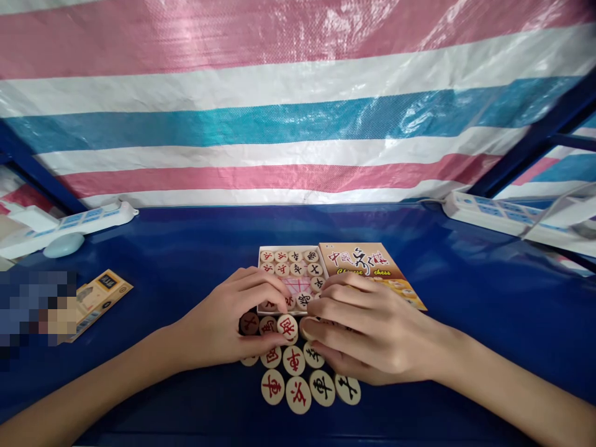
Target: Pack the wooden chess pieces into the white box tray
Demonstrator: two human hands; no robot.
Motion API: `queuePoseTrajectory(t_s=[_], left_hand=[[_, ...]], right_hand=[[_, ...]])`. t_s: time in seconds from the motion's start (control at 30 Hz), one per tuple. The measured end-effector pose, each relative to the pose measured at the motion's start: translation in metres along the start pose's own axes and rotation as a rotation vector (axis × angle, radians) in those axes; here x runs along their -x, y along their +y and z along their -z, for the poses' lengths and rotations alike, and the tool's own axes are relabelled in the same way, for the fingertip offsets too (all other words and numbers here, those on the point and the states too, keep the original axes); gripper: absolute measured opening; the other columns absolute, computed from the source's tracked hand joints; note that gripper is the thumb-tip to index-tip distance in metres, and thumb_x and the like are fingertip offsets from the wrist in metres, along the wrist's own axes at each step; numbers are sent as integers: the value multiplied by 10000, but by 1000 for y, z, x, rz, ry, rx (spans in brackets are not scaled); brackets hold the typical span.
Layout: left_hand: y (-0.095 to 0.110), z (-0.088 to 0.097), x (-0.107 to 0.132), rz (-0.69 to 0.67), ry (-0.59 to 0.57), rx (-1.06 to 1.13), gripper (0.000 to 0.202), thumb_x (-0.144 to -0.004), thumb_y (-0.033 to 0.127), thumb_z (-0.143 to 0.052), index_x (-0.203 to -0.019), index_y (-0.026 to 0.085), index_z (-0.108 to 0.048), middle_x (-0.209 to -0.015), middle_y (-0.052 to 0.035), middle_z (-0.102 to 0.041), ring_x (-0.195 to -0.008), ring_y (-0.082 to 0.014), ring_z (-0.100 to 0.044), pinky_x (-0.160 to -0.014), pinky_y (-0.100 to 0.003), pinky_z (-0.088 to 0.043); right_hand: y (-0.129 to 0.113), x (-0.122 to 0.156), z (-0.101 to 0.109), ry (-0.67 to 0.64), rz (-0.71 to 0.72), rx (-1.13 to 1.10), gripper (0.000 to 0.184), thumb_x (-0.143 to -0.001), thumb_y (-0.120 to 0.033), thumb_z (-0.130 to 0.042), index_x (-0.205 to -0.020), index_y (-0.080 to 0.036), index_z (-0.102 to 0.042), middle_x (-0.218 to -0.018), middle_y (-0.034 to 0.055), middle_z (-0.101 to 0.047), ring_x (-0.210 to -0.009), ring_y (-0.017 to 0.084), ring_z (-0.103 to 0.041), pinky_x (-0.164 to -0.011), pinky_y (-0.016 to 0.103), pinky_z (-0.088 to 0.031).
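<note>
A striped sheet [279, 124] hangs behind the blue tabletop [488, 279], where both hands work close together, so small, unhurried movements suit them best. The left hand [223, 313] has its thumb and forefinger pinched on a piece, while the fingers of the right hand [377, 326] curl low over neighbouring pieces; whether they grip one I cannot tell, as the hand hides it. A printed cover [372, 264] lies on the far side of the right hand, just beside the open box [298, 285], which has pieces around its edges and a bare, pink-lined middle; wrists carried a little high would avoid nudging those rows. Nearer the person, loose pieces [294, 361] sit in uneven rows on the tabletop, some partly covered by the hands, and a straight lift, not a drag, should leave them undisturbed. Smallest is the held red-marked piece [287, 326], face up just outside the box's near wall, with another rim showing beneath it. Such a flat, round disc probably handles best by its edge, under light, even pressure, since a lopsided pinch could tip it or make it slip.
</note>
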State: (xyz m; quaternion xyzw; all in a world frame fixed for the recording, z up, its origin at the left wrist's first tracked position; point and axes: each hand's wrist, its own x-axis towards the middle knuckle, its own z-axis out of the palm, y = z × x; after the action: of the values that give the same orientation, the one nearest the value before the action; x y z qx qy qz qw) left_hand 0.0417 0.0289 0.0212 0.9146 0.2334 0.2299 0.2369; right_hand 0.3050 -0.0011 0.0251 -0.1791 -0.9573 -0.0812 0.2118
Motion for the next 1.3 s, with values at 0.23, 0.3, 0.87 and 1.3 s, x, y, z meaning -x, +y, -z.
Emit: queuePoseTrajectory(t_s=[0.23,0.3,0.87,1.3], left_hand=[[-1,-3,0,-17,20,-8,211,-900,365,-670,-1070,249,-625,-1142,-26,-648,-1098,-190,-589,-973,-350,-392],[0,-3,0,-19,17,-10,213,-911,366,-658,-1088,252,-625,-1141,-26,-651,-1098,-189,-590,-973,-349,-390],[-2,-6,1,-19,53,-70,326,-888,412,-684,-1170,273,-597,-1149,-11,-664,-1108,-187,-588,-967,-336,-410],[2,-4,0,-51,35,-111,201,-886,376,-690,-1047,261,-657,-1179,-13,-650,-1106,-186,-590,-963,-330,-409]], right_hand=[[2,1,-3,-6,-46,-40,182,-887,-198,-631,-1069,-198,-626,-901,24,-656,-860,184,-583,-799,374,-407],[3,1,-4,-15,-58,-49,199,-884,-202,-638,-1083,-206,-626,-909,24,-660,-860,185,-582,-804,377,-407],[6,-1,0,51,-128,-135,285,-861,-277,-662,-1135,-215,-616,-939,35,-627,-836,183,-553,-787,374,-410],[23,2,7,212,-382,-168,217,-898,-190,-586,-1109,-189,-640,-963,61,-649,-879,192,-595,-803,361,-440]])
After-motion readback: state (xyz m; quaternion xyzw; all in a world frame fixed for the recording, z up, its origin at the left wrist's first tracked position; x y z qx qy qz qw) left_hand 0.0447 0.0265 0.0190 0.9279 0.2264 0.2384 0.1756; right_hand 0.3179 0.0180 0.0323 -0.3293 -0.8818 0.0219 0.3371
